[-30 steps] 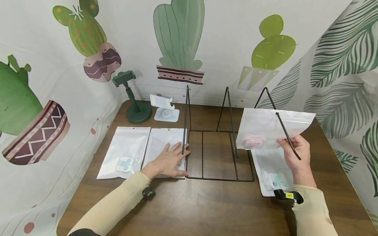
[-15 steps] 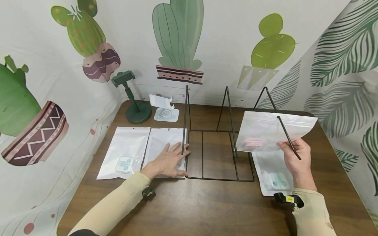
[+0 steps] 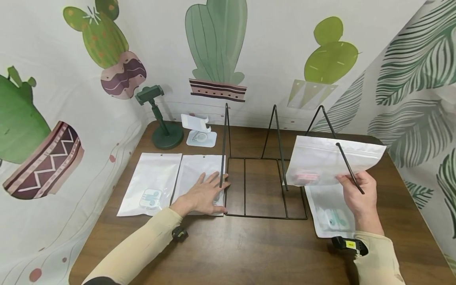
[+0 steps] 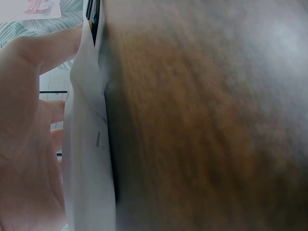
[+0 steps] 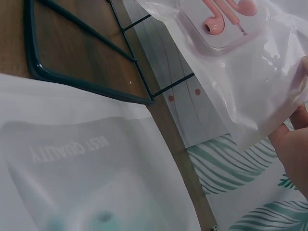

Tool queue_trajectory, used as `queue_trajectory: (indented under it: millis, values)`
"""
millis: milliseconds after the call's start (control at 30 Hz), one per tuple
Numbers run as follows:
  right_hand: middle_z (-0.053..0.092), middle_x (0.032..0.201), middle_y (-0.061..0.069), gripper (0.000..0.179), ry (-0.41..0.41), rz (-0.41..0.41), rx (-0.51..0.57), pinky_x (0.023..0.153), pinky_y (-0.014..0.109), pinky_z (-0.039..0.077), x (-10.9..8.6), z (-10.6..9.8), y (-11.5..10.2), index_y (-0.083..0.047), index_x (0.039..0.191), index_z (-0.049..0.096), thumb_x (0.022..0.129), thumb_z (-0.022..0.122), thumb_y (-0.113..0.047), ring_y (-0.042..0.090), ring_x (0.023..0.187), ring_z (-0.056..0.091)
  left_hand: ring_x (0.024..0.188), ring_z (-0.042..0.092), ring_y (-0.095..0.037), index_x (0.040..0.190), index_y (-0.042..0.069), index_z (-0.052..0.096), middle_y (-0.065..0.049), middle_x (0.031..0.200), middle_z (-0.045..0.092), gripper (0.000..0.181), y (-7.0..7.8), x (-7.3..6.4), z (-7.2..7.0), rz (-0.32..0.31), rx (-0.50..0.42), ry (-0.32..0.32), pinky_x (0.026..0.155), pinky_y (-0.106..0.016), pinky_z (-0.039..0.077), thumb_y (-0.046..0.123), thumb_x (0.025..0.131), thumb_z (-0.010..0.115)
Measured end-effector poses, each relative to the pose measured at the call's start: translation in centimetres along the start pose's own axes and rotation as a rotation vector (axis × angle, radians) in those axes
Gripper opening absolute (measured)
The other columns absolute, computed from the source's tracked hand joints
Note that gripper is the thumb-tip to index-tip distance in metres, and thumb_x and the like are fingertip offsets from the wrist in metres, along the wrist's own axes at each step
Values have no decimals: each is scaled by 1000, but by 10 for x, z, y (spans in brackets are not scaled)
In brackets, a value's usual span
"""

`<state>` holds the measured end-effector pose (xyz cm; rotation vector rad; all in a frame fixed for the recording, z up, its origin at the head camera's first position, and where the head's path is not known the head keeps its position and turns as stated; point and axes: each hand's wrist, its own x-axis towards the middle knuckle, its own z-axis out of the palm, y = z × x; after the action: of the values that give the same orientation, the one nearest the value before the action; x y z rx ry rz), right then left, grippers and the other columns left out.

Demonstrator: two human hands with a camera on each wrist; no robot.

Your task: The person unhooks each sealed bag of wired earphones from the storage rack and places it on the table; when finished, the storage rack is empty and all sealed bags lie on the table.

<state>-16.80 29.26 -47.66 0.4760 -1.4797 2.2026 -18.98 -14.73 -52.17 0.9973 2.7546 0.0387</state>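
Note:
My right hand pinches the lower right edge of a white zip bag, whose earphones are pink. The bag is on the right prong of a black wire rack; the prong comes out through its top hole. My left hand lies spread, palm down, across another white zip bag and the rack's left base edge. In the left wrist view, the left hand is beside that bag's edge. Under the raised bag lies a zip bag with mint earphones.
A further white bag with pale blue earphones lies at left. Behind it stand a green phone stand and a white phone stand. The rack's left prong and middle prong rise above the wooden table.
The bag with pink earphones has slid slightly down along the right prong toward its free end, with the right hand moving along. My left hand stays where it was.

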Motion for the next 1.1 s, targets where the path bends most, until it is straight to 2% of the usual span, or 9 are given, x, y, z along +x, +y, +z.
queue_trajectory:
  millis: [400, 633, 900, 1100]
  values:
    - [74, 98, 15, 33, -35, -36, -11, 82, 25, 53, -4, 2, -3, 27, 104, 57, 78, 41, 38, 19, 92, 67, 150, 14, -31, 153, 24, 32, -2, 164, 14, 91, 1, -1, 1, -8, -13, -1, 115, -66, 13, 76, 81, 52]
    - [74, 99, 13, 33, -6, -40, -86, 81, 22, 53, -6, 2, -8, 26, 104, 59, 77, 42, 36, 17, 92, 67, 151, 12, -30, 153, 25, 31, -1, 165, 13, 91, 0, -1, 2, -13, -12, -8, 115, -65, 12, 76, 81, 52]
    - [71, 102, 16, 36, -18, -36, 31, 82, 25, 56, -17, 4, -10, 28, 109, 55, 77, 42, 38, 20, 95, 67, 150, 15, -31, 153, 25, 32, -2, 164, 15, 91, 0, -2, 1, 3, -4, -2, 115, -66, 14, 76, 81, 52]
    - [69, 101, 16, 38, -13, -24, 36, 81, 24, 56, -18, 6, -11, 27, 112, 54, 77, 43, 39, 20, 95, 67, 150, 15, -32, 153, 25, 31, -2, 164, 15, 91, 0, 0, 0, 4, -10, 1, 115, -66, 14, 76, 82, 52]
